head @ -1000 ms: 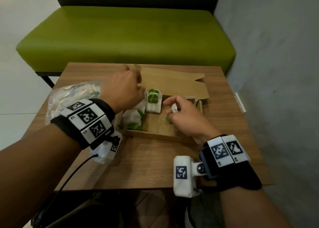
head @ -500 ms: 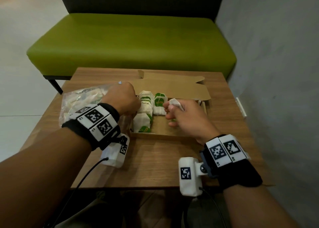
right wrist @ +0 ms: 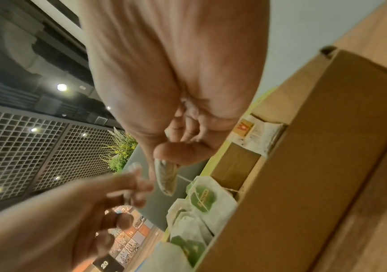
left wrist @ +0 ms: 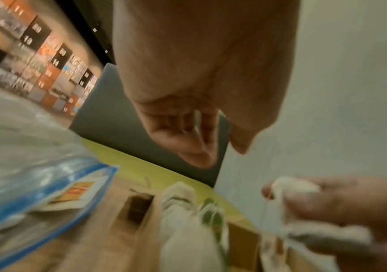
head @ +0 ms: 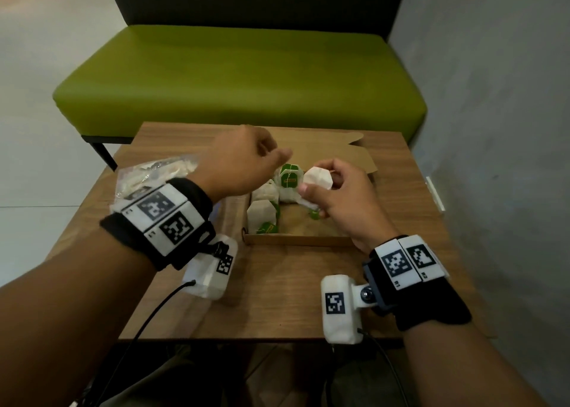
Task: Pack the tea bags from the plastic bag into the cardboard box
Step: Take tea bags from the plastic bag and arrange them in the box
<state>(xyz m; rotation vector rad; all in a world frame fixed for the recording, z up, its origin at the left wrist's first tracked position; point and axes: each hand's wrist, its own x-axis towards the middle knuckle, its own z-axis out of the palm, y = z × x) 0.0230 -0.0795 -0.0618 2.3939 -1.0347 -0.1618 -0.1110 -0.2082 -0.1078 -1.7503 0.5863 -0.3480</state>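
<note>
My right hand (head: pixel 314 187) pinches a white tea bag (head: pixel 317 177) just above the open cardboard box (head: pixel 296 240); the wrist view shows the same tea bag (right wrist: pixel 166 176) edge-on under the thumb. My left hand (head: pixel 246 163) hovers over the box's far left corner, close to that tea bag, with curled fingers (left wrist: pixel 188 139). Whether they pinch its string is unclear. Several green-tagged tea bags (head: pixel 262 215) stand in a row in the box's left part. The clear plastic bag (head: pixel 154 175) lies to the left of the box with more tea bags inside.
The box lid (head: pixel 348 157) lies folded back on the small wooden table (head: pixel 277 298). A red-tagged tea bag (right wrist: pixel 257 136) sits in the box's far corner. A green bench (head: pixel 240 76) stands behind the table and a grey wall (head: pixel 493 98) runs along the right.
My left hand has risen from beside the plastic bag and moved right toward the right hand. My right hand has lifted its tea bag slightly higher above the box.
</note>
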